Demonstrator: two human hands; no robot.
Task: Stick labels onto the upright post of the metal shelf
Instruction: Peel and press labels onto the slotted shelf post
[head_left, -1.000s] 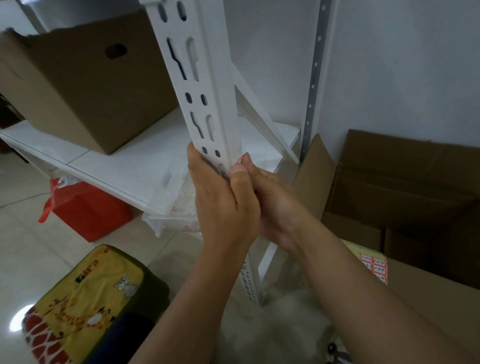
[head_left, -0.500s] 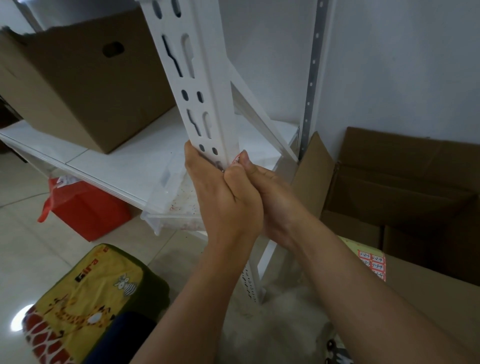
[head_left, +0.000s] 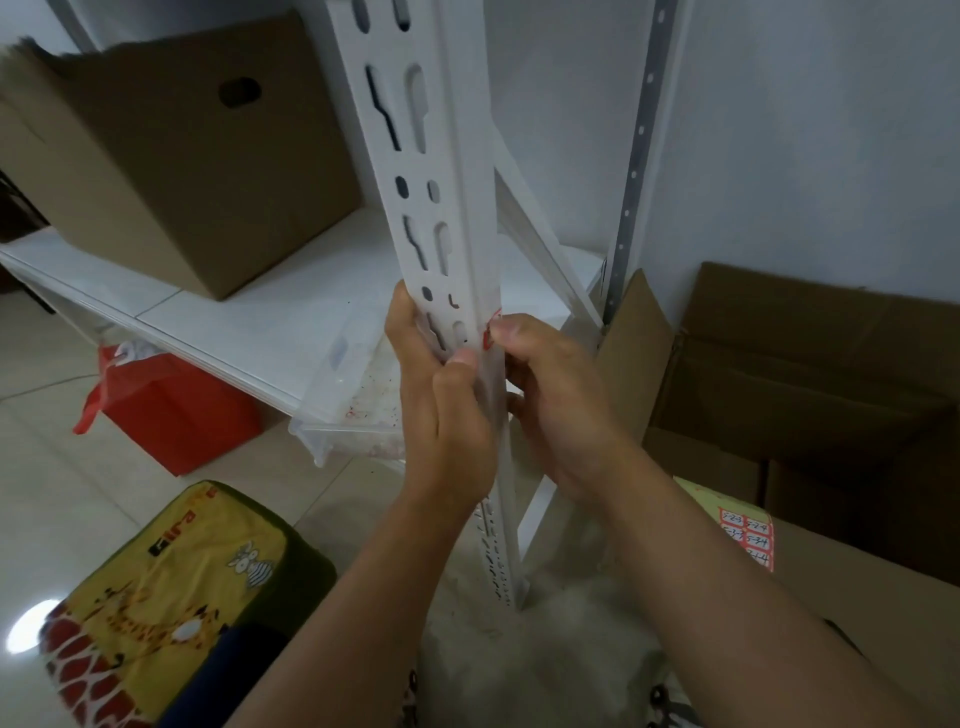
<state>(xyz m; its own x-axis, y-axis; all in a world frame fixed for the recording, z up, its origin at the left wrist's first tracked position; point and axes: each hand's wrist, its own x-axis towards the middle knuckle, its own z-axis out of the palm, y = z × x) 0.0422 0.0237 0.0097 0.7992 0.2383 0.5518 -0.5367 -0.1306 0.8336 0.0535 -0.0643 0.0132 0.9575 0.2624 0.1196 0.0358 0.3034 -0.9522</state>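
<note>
left hand (head_left: 447, 410) grip: clasps post (head_left: 441, 171) | right hand (head_left: 561, 400) grip: pinches label (head_left: 489, 338) at post edge

one head-worn view, looking down, close to the post (head_left: 457, 208)

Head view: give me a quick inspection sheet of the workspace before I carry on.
Surface: white shelf board, a cardboard box on it.
Job's things: upright post; red-edged label at its corner; label sheet on the box at right.
Clutter: red bag, clear tray, yellow cushion.
Hands: left hand grips the post; right hand pinches the label.
Cables: nothing seen.
Surroundings: white wall, tiled floor.
</note>
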